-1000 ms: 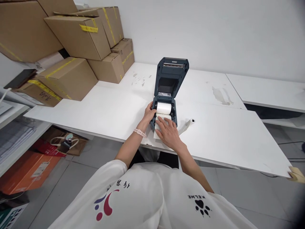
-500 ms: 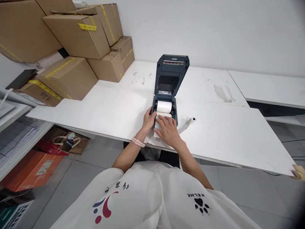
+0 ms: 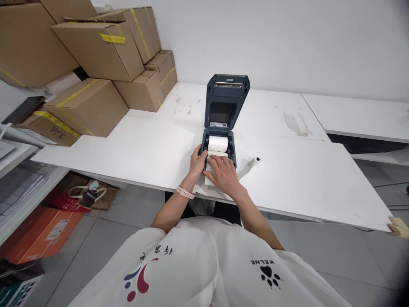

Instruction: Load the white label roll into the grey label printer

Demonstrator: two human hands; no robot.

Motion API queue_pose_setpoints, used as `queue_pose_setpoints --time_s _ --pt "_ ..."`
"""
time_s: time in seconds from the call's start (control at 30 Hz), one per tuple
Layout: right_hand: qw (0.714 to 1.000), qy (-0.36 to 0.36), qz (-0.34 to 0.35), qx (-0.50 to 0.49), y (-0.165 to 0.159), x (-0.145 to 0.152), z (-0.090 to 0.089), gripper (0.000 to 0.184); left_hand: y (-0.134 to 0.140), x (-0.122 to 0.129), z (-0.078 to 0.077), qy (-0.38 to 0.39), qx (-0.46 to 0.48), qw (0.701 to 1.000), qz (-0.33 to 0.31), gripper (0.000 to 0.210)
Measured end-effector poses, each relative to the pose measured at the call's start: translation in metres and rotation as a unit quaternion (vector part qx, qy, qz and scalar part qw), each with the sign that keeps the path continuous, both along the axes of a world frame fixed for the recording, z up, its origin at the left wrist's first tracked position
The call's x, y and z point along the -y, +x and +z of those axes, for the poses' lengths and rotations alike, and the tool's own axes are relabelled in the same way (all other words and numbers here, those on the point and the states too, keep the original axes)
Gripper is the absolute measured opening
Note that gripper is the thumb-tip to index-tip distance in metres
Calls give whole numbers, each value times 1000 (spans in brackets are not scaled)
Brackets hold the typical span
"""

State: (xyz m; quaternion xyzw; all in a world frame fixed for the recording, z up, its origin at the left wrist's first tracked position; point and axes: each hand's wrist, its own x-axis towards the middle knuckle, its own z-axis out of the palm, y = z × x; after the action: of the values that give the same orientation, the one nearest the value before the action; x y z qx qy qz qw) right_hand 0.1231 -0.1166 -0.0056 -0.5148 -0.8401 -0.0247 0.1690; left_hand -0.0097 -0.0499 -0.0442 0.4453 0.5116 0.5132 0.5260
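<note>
A dark label printer (image 3: 226, 96) stands on the white table with its lid tipped up and back. Inside it sits a roll of white label paper (image 3: 218, 143), whose strip (image 3: 209, 181) runs forward over the printer's front edge. My left hand (image 3: 197, 163) is closed on the printer's left side, thumb on top near the strip's edge. Lying over the strip, my right hand (image 3: 224, 174) has its fingers spread and pressed down on the paper at the front. The palm hides part of the strip and the printer's front.
A small white tube-like roll (image 3: 253, 162) lies right of the printer. Several cardboard boxes (image 3: 92, 108) are stacked at the table's left end. The white table (image 3: 294, 175) has a front edge close to my body. An orange box (image 3: 41, 232) is on the floor at left.
The whole view has shifted slightly. Both hands keep nearly the same place on the printer and paper, with only a slight shift of the right fingers.
</note>
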Motion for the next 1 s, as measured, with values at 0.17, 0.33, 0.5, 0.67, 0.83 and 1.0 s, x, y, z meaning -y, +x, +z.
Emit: queue_pose_setpoints --time_s 0.17,0.33,0.5,0.67,0.83,1.0 --pt "994 -60 56 -76 24 -7 10 53 1 -1 0 5 3 1000 2 56" --pt "952 75 -22 -296 80 -103 56 71 0 2 3 10 -9 1000 -4 56" --pt "908 -56 -55 -412 99 -229 99 81 -1 3 5 -7 -32 999 17 60" --pt "894 -12 -3 -449 90 -208 95 79 -1 3 3 -5 -31 999 22 63" --pt "910 33 0 -414 78 -80 57 69 -15 8 4 -79 56 995 -16 74" --pt "961 -3 -2 -277 53 -4 9 53 -21 23 18 -89 41 995 -18 78"
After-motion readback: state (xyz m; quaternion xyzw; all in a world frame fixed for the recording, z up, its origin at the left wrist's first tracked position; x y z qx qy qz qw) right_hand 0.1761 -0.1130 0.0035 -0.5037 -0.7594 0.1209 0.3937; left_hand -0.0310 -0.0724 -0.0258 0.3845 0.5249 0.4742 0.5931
